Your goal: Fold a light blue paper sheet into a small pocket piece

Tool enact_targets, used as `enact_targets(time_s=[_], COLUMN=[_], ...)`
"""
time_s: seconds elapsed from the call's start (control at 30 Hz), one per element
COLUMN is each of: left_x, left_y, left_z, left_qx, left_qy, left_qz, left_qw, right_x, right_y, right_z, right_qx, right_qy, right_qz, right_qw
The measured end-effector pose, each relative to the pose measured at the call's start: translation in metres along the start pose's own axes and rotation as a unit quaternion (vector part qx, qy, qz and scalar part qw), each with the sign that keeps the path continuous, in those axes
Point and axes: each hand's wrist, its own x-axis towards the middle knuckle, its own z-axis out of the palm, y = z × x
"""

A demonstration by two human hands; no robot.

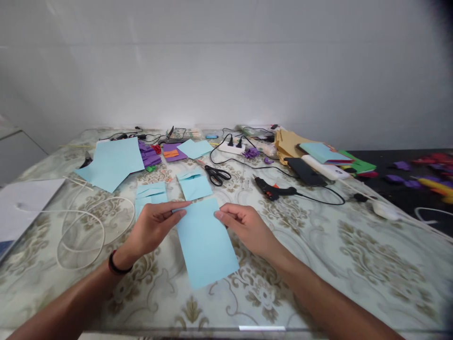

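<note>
Blue sheet (208, 243): before us, toward the tabletop's (354, 224) near edge.
Left hand (154, 226): pinching its far-left corner.
Right hand (246, 226): pinching its far-right edge, apart from the left; we likely keep it taut.

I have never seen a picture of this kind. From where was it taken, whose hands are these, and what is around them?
There is no machine here. One camera, worn on a person's head, looks forward and down, so you see that person's own bare hands. The left hand and the right hand hold a light blue sheet near its far end, one at each side. Below is a table with a flowered surface. Beyond the sheet lie black-handled scissors; farther right is a black glue gun. A white power strip stands farther back, and larger blue paper lies at the left.
</note>
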Motion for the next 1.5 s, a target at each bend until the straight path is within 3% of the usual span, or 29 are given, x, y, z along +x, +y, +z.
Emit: enact_targets(time_s=[0.4,0.67,0.93,1.07,1.13,1.2,1.37,1.5], left_x=[-0.002,-0.004,-0.004,-0.003,-0.002,-0.002,0.0,0.0], left_y=[-0.005,-0.001,0.0,0.001,0.002,0.002,0.0,0.0], left_z=[0.004,0.01,0.013,0.013,0.013,0.013,0.006,0.006], left_qx=[-0.08,-0.057,-0.039,-0.033,0.024,0.084,0.097,0.059], left_qy=[-0.024,-0.066,-0.059,-0.167,-0.239,-0.269,-0.206,-0.226], left_qz=[-0.002,-0.014,0.0,-0.022,-0.026,-0.015,-0.024,-0.046], left_qw=[0.996,0.996,0.998,0.985,0.97,0.959,0.974,0.971], right_x=[-0.001,-0.005,-0.005,-0.007,-0.008,-0.008,-0.002,0.0], right_y=[-0.004,-0.007,-0.011,-0.012,-0.013,-0.013,-0.006,-0.003], right_z=[0.003,0.0,-0.007,-0.008,-0.006,-0.005,-0.006,-0.003], right_qx=[0.043,0.048,0.064,0.018,-0.018,-0.038,-0.026,-0.049], right_qy=[0.042,0.042,0.035,0.011,-0.018,-0.034,-0.049,-0.06], right_qz=[-0.013,-0.027,-0.053,-0.088,-0.089,-0.075,-0.024,0.003], right_qw=[0.998,0.998,0.996,0.996,0.996,0.996,0.998,0.997])
